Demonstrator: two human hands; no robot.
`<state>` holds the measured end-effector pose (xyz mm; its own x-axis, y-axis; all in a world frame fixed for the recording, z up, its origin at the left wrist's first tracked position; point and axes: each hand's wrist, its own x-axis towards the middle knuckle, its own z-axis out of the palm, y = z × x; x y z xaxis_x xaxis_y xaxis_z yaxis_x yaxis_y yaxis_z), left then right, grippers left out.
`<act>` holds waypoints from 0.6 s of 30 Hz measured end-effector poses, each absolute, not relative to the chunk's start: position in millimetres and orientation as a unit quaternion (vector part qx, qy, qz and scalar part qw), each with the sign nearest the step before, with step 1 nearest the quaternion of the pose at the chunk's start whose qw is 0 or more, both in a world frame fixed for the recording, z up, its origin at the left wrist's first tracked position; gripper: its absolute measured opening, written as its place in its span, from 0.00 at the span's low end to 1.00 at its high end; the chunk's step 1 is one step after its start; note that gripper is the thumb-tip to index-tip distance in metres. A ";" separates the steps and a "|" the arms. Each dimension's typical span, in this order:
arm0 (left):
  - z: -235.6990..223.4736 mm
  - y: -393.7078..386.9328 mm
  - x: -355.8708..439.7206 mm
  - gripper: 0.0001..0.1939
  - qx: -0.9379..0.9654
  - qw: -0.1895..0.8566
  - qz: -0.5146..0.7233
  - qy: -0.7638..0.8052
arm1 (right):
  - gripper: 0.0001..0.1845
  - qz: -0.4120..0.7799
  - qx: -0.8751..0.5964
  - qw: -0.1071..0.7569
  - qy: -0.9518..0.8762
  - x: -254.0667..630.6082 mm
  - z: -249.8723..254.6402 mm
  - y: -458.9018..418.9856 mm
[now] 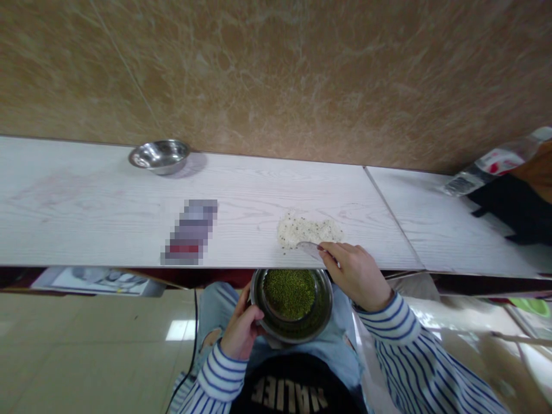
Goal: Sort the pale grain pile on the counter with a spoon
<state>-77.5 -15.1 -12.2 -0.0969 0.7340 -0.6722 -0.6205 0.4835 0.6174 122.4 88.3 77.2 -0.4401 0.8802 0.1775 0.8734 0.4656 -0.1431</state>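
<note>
My left hand (242, 332) is closed on the rim of a metal bowl (324, 316), held over my lap just below the table's front edge. Small green beans (290, 293), which look like mung beans, lie inside it. In the fingers of my right hand (361, 275) is a spoon (307, 248), pale or see-through at its tip. That tip touches the near side of a flat heap of white grains (304, 229), likely rice, with dark specks among them. The part of the spoon under my fingers is hidden.
An empty-looking steel bowl (160, 156) stands by the wall at the back left of the white table (241, 190). A pixelated flat item (192, 233) lies left of the grains. To the far right are a clear plastic bottle (491, 164) on its side and a black object (517, 207).
</note>
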 end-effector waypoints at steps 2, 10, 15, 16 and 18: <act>-13.2 -15.1 -77.4 0.42 0.050 0.672 0.502 0.542 | 0.14 0.018 -0.507 0.112 -0.854 122.7 78.0 87.1; -16.1 -15.2 -76.7 0.40 0.055 0.671 0.503 0.542 | 0.14 0.022 -0.512 0.115 -0.851 124.4 78.4 86.0; -15.6 -15.0 -77.2 0.41 0.055 0.670 0.505 0.542 | 0.14 0.042 -0.502 0.110 -0.857 123.6 77.1 83.6; -15.1 -14.9 -77.2 0.41 0.056 0.669 0.506 0.542 | 0.14 0.042 -0.506 0.113 -0.854 123.3 76.8 83.6; -13.8 -14.7 -76.9 0.41 0.055 0.668 0.505 0.543 | 0.13 0.040 -0.513 0.121 -0.849 122.2 76.2 84.5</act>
<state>-76.9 -14.7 -13.8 -0.1005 0.7355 -0.6701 -0.6152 0.4833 0.6228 122.2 84.5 76.2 -0.4438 0.8810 0.1640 0.8614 0.4698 -0.1930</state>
